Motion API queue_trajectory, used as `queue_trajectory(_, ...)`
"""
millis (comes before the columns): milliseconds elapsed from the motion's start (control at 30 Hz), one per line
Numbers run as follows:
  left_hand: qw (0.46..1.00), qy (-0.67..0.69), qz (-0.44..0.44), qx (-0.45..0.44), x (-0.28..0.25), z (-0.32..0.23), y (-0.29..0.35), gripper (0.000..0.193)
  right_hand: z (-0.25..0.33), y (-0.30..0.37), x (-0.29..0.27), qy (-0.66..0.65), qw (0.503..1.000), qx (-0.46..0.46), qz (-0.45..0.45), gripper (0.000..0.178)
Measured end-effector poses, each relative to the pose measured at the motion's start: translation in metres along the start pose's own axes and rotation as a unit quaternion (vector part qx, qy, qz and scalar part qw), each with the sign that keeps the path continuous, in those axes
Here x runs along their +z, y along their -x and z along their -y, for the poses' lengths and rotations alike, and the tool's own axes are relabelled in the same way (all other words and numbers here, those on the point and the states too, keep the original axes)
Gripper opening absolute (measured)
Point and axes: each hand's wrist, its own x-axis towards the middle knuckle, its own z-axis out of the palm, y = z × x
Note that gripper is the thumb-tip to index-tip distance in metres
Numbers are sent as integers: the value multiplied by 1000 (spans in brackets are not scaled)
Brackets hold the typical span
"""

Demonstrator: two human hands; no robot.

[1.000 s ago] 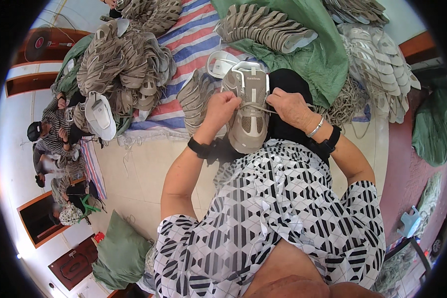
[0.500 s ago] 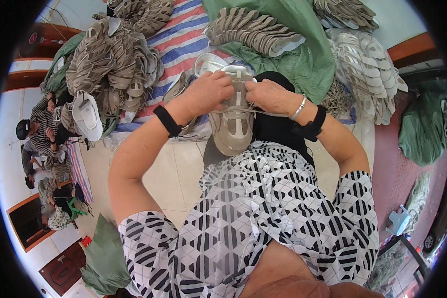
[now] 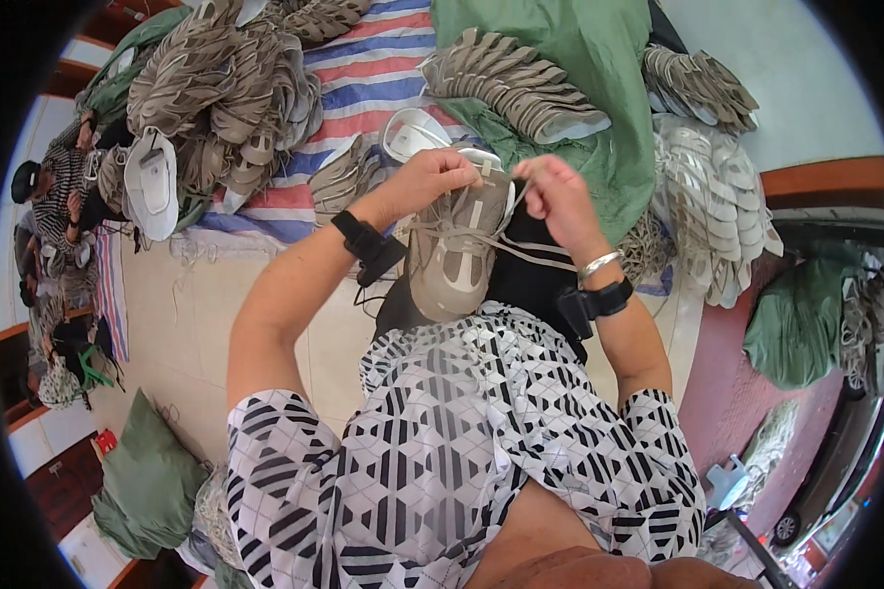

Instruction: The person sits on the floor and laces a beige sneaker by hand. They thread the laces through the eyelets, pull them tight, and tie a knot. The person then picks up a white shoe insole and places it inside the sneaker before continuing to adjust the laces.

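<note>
A beige-brown sneaker upper [image 3: 451, 276] lies over my dark-clad legs, its toe toward me and its white-lined opening away. Thin beige shoelace [image 3: 468, 235] crosses its front, and a length trails off to the right. My left hand [image 3: 428, 183] is closed at the upper's left edge near the tongue, thumb and fingers pinched on it. Just right of the opening, my right hand [image 3: 562, 201] is raised off the upper, fingers bent together around a lace that runs back to the eyelets. The fingertips there are slightly blurred.
Stacked sneaker uppers lie in a left heap [image 3: 206, 93], a far row [image 3: 511, 83] on green sheeting [image 3: 599, 59], and a right pile [image 3: 712, 201]. A white-lined upper [image 3: 413, 134] sits beyond my left hand on striped sheeting [image 3: 373, 74]. Other people [image 3: 57, 191] sit far left.
My right hand has lifted away from the upper toward the right, drawing lace with it. My left hand stays at the upper's left edge. The whole view has shifted slightly.
</note>
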Motion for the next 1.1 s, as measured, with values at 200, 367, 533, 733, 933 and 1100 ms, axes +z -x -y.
queue_trajectory(200, 998, 54, -18, 24, 0, 2, 6, 23, -9, 1, 42, 35, 988, 119, 92, 26)
queue_trajectory(367, 989, 143, -31, 21, 2, 5, 3, 28, -7, -6, 52, -38, 985, 149, 74, 15)
queue_trajectory(533, 972, -131, -60, 184, 9, -4, 4, 29, 126, 37, 63, -105, 963, -186, 166, 23)
queue_trajectory(733, 985, 63, 44, 157, 46, -68, 28, 22, 103, 43, 63, -25, 974, -195, 116, 27)
queue_trajectory(933, 855, 408, -297, 119, -53, -8, 50, 16, 125, 64, -62, -97, 962, -168, -191, 14)
queue_trajectory(1100, 734, 443, -506, 92, -153, 38, 104, 25, 112, 181, -301, -210, 900, -220, -313, 6)
